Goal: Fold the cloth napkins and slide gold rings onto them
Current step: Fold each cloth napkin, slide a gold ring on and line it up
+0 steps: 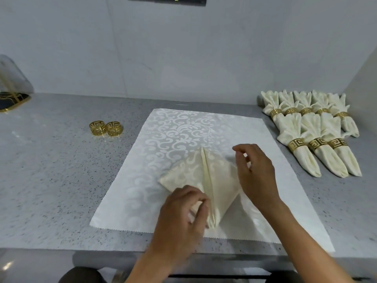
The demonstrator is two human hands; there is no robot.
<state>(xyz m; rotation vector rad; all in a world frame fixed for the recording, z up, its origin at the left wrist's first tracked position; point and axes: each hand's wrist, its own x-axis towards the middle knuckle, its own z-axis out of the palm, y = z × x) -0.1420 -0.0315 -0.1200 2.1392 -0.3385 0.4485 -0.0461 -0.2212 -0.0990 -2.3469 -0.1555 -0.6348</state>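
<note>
The speckled grey counter [61, 180] fills the frame, and on it, centre to lower right, lies the white patterned mat [183, 127] I work on. In the upper right sit the finished napkins [312, 131], each already ringed. The napkin I am folding [220, 180] rests low in the middle of the mat, a cream wedge whose long axis runs from its wide end up-frame down to a narrow point near the mat's front edge. My left hand [183, 209] pinches that narrow end with curled fingers. My right hand [255, 170] hovers over the napkin's right flank, fingers loosely bent, holding nothing that I can make out. Two spare gold rings [106, 128] stand touching each other at mid-left, well apart from the napkin. They lie on my left hand's side, but that hand is busy, so I judge my right must cross over.
</note>
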